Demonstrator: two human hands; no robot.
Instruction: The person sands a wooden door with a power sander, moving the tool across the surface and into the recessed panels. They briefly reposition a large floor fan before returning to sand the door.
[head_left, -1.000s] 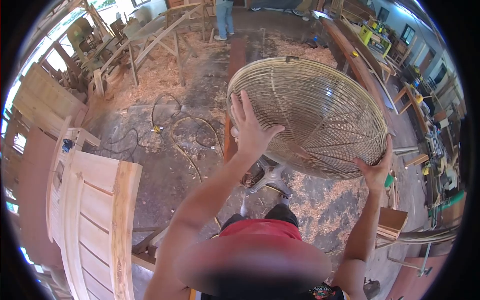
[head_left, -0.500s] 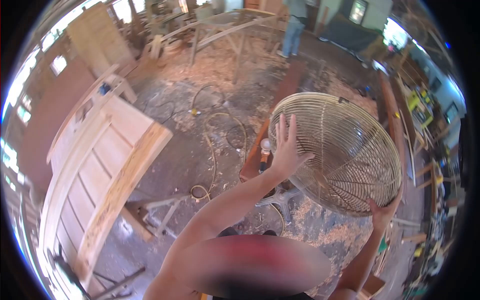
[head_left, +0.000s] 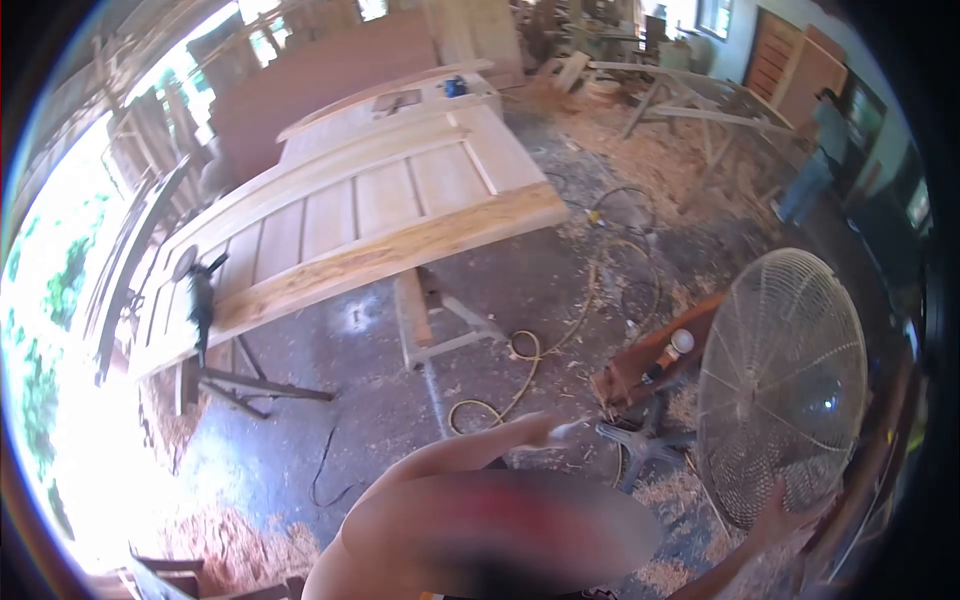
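Observation:
A large round fan (head_left: 745, 400) with a wire cage stands at my right, its face tilted. My right hand (head_left: 775, 522) is at the lower rim of the cage, with the thumb side against the wires and some fingers hidden. Away from the fan, my left hand (head_left: 545, 430) is smeared by motion above the floor, so its fingers cannot be made out. Near the fan's star-shaped base (head_left: 650, 440), an orange-and-black tool with a pale round pad (head_left: 680, 343) lies on a reddish wooden beam (head_left: 615, 385).
A big panelled wooden door (head_left: 385, 200) lies on trestles (head_left: 450, 330) at the left, with a dark power tool (head_left: 200, 300) on its near end. A yellow hose (head_left: 530, 365) loops over the shaving-strewn floor. Another person (head_left: 815, 160) stands at the far right.
My view has swung left, bringing more of the door into sight. My left hand has come off the fan cage and moved down and left. The fan's face has turned.

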